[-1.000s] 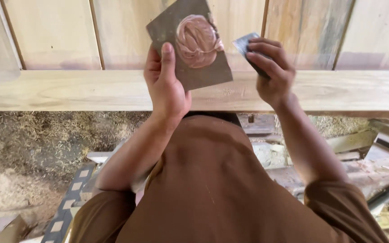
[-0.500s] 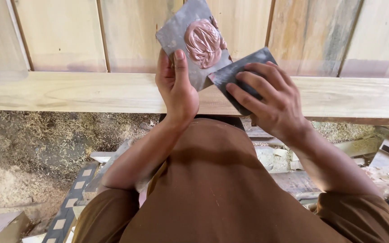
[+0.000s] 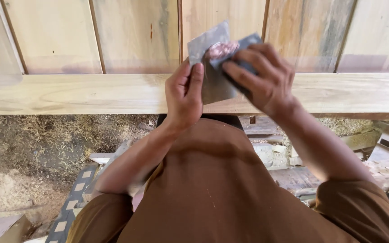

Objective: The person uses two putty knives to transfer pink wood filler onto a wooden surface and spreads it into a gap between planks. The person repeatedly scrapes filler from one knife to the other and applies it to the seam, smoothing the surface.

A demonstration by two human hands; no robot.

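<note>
My left hand [image 3: 184, 96] grips a grey metal plate [image 3: 205, 49] by its lower edge, thumb on its face. A blob of pinkish-brown putty [image 3: 221, 49] lies near the plate's top. My right hand [image 3: 260, 78] holds a dark flat scraper [image 3: 248, 41] and presses it over the plate against the putty. Both hands are raised in front of a pale wooden panelled door [image 3: 77, 92], just above its wide bottom rail.
The door has several upright boards [image 3: 55, 36] above the rail. Sawdust and wood shavings [image 3: 32, 144] cover the ground at left. Wood offcuts and planks [image 3: 361, 153] lie at right. A patterned mat [image 3: 70, 198] lies at lower left. My brown clothing fills the bottom.
My left hand tilted the plate to the right. My right hand brought the scraper from beside the plate onto its face, covering most of the putty.
</note>
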